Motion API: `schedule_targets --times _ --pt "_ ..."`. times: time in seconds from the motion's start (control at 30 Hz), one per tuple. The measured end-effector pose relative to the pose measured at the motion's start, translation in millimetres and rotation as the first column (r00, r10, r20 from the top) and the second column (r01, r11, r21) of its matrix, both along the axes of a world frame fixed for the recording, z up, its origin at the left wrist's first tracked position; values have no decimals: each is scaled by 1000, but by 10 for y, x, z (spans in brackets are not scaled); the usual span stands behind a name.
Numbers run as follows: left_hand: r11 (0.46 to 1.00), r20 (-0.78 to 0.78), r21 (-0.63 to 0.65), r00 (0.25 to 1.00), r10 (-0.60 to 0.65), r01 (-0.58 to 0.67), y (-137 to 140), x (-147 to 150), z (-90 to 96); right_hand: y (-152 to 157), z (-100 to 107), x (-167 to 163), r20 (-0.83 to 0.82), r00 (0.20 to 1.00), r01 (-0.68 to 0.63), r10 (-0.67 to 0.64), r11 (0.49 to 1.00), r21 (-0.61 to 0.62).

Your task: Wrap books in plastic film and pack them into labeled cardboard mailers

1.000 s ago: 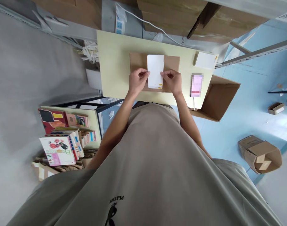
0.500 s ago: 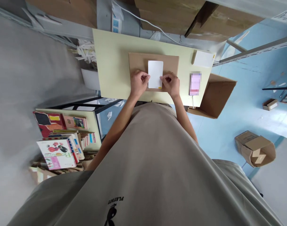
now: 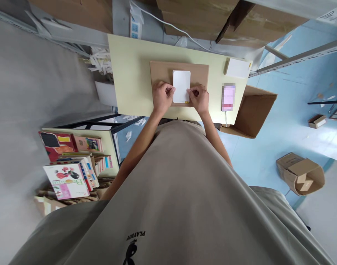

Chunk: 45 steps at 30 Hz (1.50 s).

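Note:
A white rounded-corner card (image 3: 181, 85), marked with a small yellow patch at its lower right corner, is over a flat brown cardboard piece (image 3: 198, 73). My left hand (image 3: 162, 96) pinches the card's left edge between thumb and fingertips. On the opposite edge, my right hand (image 3: 199, 98) pinches it the same way. Both hands are over the lower part of the cardboard. Whether the card touches the cardboard, I cannot tell.
The cardboard lies on a pale yellow table (image 3: 129, 73). To the right are a white box (image 3: 238, 68) and a phone (image 3: 228, 97) with a cable. An open carton (image 3: 258, 112) stands beyond the table's right edge. Books (image 3: 71, 180) are stacked at lower left.
The whole view has shifted very slightly. Both hands keep their pinch on the card, which stays over the cardboard.

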<state>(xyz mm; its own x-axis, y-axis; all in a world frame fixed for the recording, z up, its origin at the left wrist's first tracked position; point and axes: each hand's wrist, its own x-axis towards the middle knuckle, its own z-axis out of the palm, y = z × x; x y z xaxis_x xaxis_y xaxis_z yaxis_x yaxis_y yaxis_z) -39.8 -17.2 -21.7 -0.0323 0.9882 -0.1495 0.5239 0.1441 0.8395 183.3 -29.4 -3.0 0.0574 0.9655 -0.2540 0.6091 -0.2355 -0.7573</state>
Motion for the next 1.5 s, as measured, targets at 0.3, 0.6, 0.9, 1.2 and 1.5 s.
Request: schedule_targets --times 0.3,0.6,0.9,1.2,1.5 --pt "999 -10 -33 1000 9 -10 -8 52 102 -20 75 -24 23 1000 -1 2 1000 -20" --pt "1000 -44 -17 999 14 -14 -20 82 86 -26 108 -49 3 999 34 -34 999 -19" --pt "1000 -82 -7 996 -21 21 -13 74 157 -36 206 -91 107 994 22 -15 998 -60" --pt "998 -94 -23 994 -52 50 -29 68 258 42 283 -266 126 992 3 9 996 -91" --pt "992 -85 -26 988 -126 125 23 13 257 119 286 -514 181 983 69 -44 989 -132"
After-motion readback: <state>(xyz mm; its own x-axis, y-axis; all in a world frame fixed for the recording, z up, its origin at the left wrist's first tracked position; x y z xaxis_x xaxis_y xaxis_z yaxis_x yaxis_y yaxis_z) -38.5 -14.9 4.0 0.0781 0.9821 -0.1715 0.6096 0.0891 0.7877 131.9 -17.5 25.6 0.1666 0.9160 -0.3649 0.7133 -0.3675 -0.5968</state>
